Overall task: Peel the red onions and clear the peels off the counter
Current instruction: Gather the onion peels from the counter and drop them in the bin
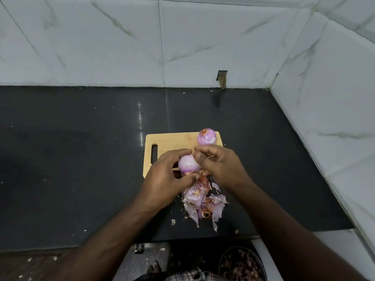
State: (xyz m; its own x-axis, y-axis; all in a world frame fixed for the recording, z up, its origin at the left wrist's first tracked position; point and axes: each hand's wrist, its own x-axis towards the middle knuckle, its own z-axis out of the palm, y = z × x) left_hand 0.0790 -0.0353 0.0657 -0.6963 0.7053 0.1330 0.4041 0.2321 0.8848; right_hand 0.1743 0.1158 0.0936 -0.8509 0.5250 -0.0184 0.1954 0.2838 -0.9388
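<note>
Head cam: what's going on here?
A person is peeling red onions over a cutting board. The left hand grips a mostly peeled onion while the right hand picks at its top. Another peeled onion sits at the board's far corner. A pile of peels lies on the dark counter, uncleared.

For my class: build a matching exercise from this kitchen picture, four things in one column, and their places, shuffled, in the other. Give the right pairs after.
Things:
1. onion in the left hand
2. second onion
3. pile of peels
4. round bin

Places:
A. on the dark counter, just in front of the cutting board
B. on the board's far right corner
C. on the floor below the counter's edge
D. above the board's near edge

Pairs: 1-D, 2-B, 3-A, 4-C
</note>
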